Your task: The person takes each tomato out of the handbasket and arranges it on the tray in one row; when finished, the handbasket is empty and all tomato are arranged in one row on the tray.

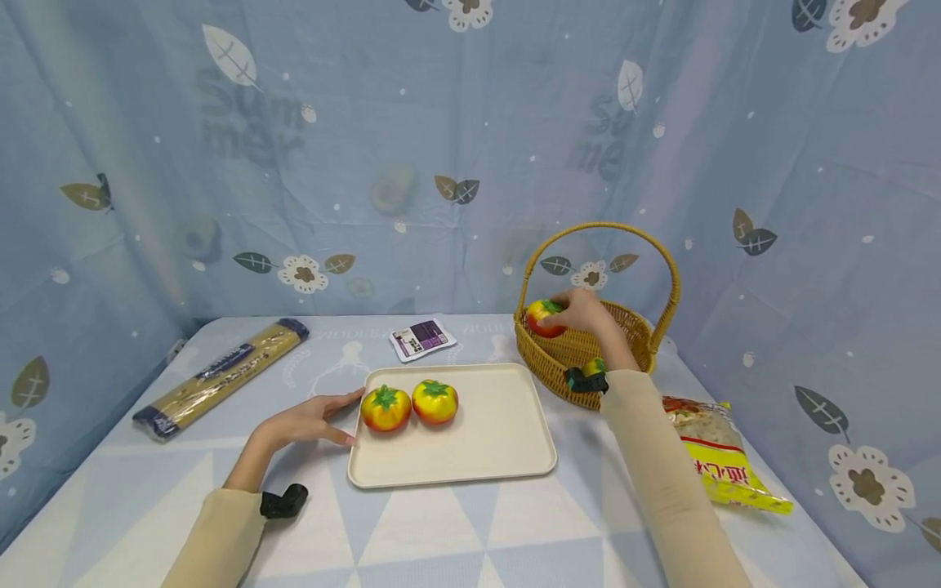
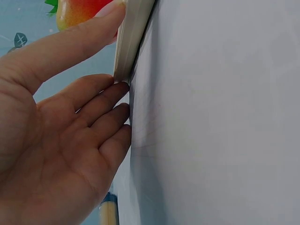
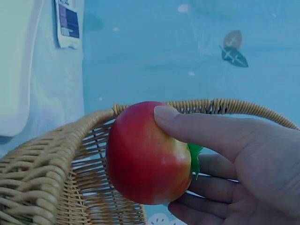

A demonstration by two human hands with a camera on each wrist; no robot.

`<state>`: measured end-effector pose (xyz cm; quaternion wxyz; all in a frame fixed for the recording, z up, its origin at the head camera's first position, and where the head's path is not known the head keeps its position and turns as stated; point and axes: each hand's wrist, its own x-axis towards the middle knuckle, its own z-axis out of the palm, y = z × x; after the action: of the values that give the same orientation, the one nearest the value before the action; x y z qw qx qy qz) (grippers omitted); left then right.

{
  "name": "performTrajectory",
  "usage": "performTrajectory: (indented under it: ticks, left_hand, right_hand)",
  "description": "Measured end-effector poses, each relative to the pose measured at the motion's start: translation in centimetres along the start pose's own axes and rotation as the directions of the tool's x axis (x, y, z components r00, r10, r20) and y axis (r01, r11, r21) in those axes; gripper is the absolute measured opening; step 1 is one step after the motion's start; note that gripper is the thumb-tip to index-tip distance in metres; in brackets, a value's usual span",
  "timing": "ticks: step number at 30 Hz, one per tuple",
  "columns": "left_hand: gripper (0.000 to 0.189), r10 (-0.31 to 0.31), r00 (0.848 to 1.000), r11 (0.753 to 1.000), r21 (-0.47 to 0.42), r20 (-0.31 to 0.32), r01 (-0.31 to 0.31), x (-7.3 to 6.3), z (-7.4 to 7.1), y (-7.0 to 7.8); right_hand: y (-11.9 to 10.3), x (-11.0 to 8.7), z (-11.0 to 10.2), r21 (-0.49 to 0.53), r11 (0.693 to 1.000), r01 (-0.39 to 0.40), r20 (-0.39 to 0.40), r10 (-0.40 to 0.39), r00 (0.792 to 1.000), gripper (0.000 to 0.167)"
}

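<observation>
In the right wrist view my right hand (image 3: 253, 159) grips a red-and-yellow tomato (image 3: 145, 157) with a green leafy top, thumb on one side and fingers on the other. That hand is over the left part of a wicker basket (image 1: 547, 363), inside the handle's arch. Another tomato (image 1: 594, 367) lies in the basket, partly hidden by my right wrist. My left hand (image 1: 305, 425) rests at the left edge of a cream tray (image 1: 478, 441), thumb and fingertips touching its side. Two tomatoes, one on the left (image 1: 385, 408) and one beside it (image 1: 435, 402), sit on the tray.
A long pack of noodles (image 1: 224, 376) lies at the left of the table. Behind the tray is a small white-and-purple packet (image 1: 422, 339). A yellow-and-clear food bag (image 1: 724, 457) lies right of my right forearm. A patterned blue curtain (image 1: 412, 163) hangs behind the table.
</observation>
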<state>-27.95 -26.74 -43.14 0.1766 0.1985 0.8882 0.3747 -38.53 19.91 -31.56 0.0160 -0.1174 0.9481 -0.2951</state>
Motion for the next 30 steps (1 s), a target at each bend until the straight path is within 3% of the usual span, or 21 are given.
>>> performTrajectory:
  ticks: [12, 23, 30]
  left_hand:
    - [0.090, 0.005, 1.000, 1.000, 0.009, 0.000, -0.005, -0.1, -0.2, 0.4]
    - [0.091, -0.013, 1.000, 1.000, 0.004, 0.007, 0.013, 0.1, -0.2, 0.4]
    - [0.091, -0.001, 1.000, 1.000, -0.008, 0.012, 0.001, 0.0, -0.1, 0.2]
  right_hand:
    - [-0.2, -1.9, 1.0, -0.020, 0.997, 0.069, -0.102, -0.071, 0.992, 0.061]
    - [-0.8, -4.5, 1.7, 0.029, 0.994, 0.108, -0.186, -0.101, 0.977, 0.063]
    - [-1.4, -5.6, 2.7, 0.051, 0.991, 0.126, -0.198, -0.114, 0.974, 0.064]
